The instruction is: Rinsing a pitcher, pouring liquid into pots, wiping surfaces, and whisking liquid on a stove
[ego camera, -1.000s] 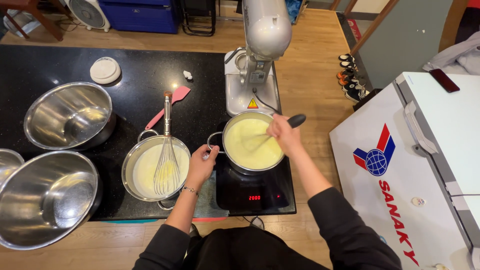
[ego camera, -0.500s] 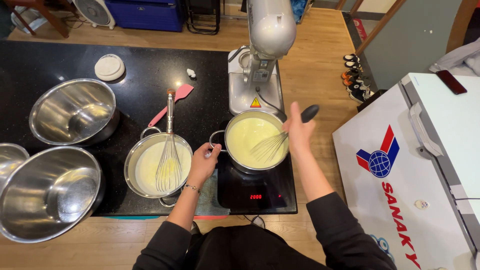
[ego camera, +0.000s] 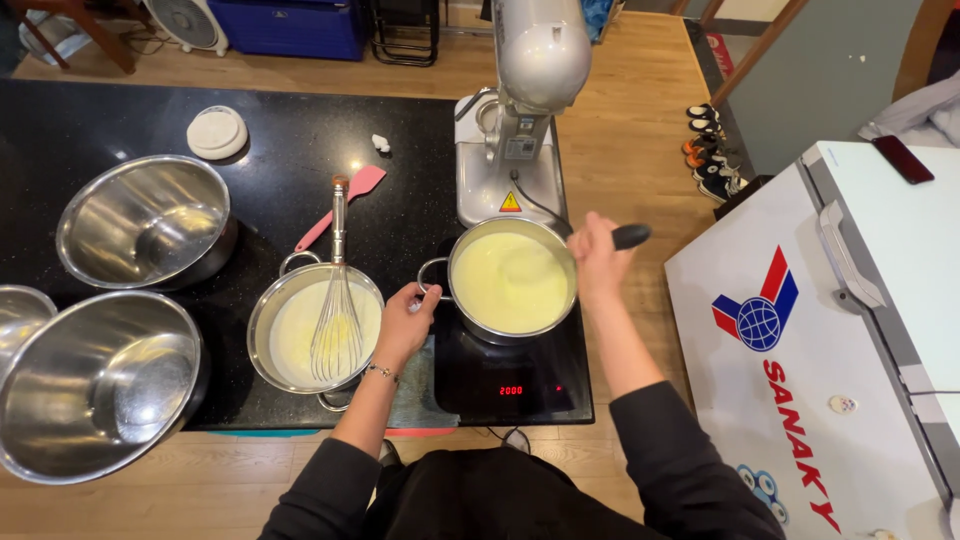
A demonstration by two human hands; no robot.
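We steady steel pot (ego camera: 511,281) of yellow cream on induction hob (ego camera: 512,378): left hand (ego camera: 404,322) fingers grip pot handle, right hand (ego camera: 596,260) fingers closed on black-handled stirrer (ego camera: 631,237) (business end blurred in cream).

Dark long sleeves cover both forearms, pushed back short of the wrists. A thin beaded bracelet (ego camera: 381,372) circles the left wrist. Both hands are bare.

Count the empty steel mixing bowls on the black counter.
3. One shiny empty steel mixing bowl at back left, a larger one at front left, and a third cut off by the left edge.
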